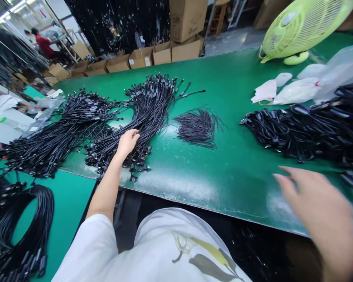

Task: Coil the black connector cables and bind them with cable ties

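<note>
My left hand (127, 141) reaches out over a long bundle of black cables (148, 113) on the green table (223, 176). Its fingers curl onto the cables near their connector ends, and the grip is partly hidden. My right hand (317, 213) hovers low over the table's near right edge, blurred, with fingers stretched flat and nothing in it. It lies just in front of a big heap of black cables (308, 131) on the right. A small pile of thin black ties (197, 127) sits between the two cable groups.
Another cable bundle (61, 133) lies at the left, and coiled cables (14, 231) rest on a lower green surface. A lime-green fan (302, 27) and white plastic bags (294, 90) occupy the far right. Cardboard boxes (161, 53) line the far edge. A person in red (44, 43) stands far left.
</note>
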